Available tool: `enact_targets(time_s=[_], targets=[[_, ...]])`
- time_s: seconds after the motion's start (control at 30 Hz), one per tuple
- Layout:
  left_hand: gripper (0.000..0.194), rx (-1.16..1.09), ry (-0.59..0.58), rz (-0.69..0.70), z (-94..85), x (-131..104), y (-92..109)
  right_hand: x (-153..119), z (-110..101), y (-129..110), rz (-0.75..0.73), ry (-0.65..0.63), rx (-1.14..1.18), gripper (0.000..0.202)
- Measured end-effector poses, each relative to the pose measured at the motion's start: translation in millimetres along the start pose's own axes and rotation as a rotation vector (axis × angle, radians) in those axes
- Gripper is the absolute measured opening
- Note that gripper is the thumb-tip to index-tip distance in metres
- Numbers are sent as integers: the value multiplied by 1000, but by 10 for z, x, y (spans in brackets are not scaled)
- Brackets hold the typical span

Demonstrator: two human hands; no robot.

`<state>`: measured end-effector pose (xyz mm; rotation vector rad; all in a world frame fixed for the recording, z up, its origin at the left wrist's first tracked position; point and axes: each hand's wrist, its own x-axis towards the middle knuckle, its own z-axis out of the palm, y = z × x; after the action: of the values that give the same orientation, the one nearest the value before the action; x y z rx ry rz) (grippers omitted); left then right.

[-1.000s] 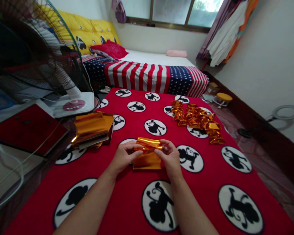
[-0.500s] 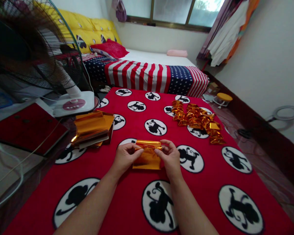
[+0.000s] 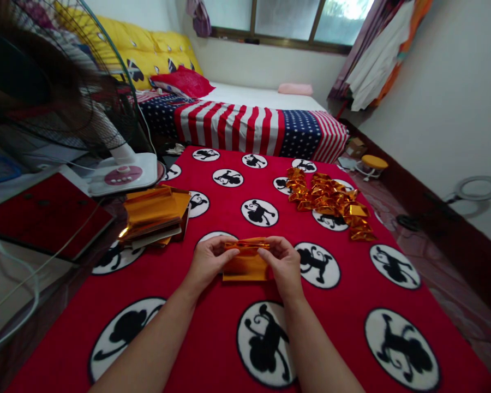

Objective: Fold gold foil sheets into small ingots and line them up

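Note:
Both my hands pinch a sheet of shiny gold foil paper (image 3: 246, 268) over the red cloth with monkey prints (image 3: 196, 349). My left hand (image 3: 208, 259) grips the sheet's left side, thumb on top of a folded strip. On the right side, my right hand (image 3: 285, 265) holds the same strip between thumb and fingers. The sheet's far edge is folded over, and its lower part lies flat towards me. To the left is a stack of gold foil sheets (image 3: 153, 213). Several folded gold foil pieces (image 3: 327, 196) sit in rows at the far right.
A running fan (image 3: 123, 172) stands on the left, beside a dark red board (image 3: 49, 215) and loose white cables. Beyond the cloth is a bed with a stars-and-stripes cover (image 3: 237, 125). A yellow-topped stool (image 3: 374, 162) is on the floor at right.
The far edge of the foil sheet has folded down, and the fingers of both my hands have closed in behind it. The stack and the folded pieces have stayed put.

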<state>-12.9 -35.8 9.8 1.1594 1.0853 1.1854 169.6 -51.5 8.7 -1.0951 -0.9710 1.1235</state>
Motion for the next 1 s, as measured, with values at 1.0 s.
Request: enact_targets(time_s=[1.0], targets=[[17, 296, 23, 263, -21, 1, -22, -31, 15, 51, -45, 96, -72, 18]])
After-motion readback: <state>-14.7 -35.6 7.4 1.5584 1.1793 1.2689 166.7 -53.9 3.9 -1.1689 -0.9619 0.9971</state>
